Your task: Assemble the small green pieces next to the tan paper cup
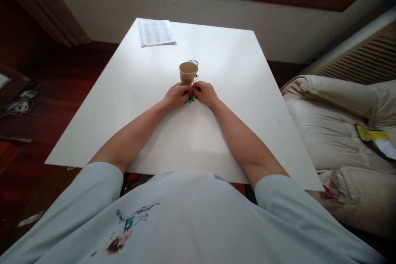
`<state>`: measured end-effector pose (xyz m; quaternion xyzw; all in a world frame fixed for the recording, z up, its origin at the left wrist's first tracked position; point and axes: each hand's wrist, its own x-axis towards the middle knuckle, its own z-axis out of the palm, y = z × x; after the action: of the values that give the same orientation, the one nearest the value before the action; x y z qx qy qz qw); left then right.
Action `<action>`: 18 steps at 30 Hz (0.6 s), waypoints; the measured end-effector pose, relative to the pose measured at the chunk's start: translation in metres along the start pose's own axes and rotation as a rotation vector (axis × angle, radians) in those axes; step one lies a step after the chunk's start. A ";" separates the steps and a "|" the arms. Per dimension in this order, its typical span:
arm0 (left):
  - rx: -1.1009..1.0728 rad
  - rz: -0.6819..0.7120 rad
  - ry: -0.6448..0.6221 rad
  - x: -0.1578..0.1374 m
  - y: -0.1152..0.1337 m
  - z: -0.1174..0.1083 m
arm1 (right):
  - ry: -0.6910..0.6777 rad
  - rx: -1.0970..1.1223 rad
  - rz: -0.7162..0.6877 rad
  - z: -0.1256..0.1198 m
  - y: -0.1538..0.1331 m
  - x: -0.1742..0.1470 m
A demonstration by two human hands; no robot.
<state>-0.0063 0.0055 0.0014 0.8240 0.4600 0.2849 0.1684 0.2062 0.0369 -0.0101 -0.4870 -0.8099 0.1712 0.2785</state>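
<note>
A tan paper cup (188, 75) stands upright on the white table, just beyond my hands. My left hand (177, 95) is closed in a pinch at the near side of the cup, and its fingers hide whatever they hold. Close beside it, my right hand (205, 92) has its fingers curled together, almost meeting the left fingertips. What lies between the two sets of fingertips is too small to make out. Under and between the hands is a little pile of small green, blue and yellow pieces (191, 99), partly covered by the fingers. Thin black loops like cord (194, 62) show behind the cup.
Both forearms rest over the white table (108, 123). Stacked printed sheets (157, 33) lie at its far left corner. A beige sofa (328, 132) with a yellow and black item (373, 135) stands to the right. Cables (20, 105) lie at the left.
</note>
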 end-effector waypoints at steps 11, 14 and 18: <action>0.024 0.006 0.007 0.000 -0.004 0.002 | -0.025 0.004 0.013 -0.006 -0.007 -0.001; 0.031 0.005 0.010 -0.001 -0.003 0.002 | -0.019 0.004 -0.010 -0.002 -0.002 -0.001; 0.039 0.007 -0.015 0.000 -0.003 0.000 | -0.027 0.004 -0.009 0.002 0.005 0.001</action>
<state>-0.0081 0.0068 -0.0005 0.8309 0.4612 0.2701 0.1547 0.2085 0.0402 -0.0142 -0.4805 -0.8153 0.1783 0.2695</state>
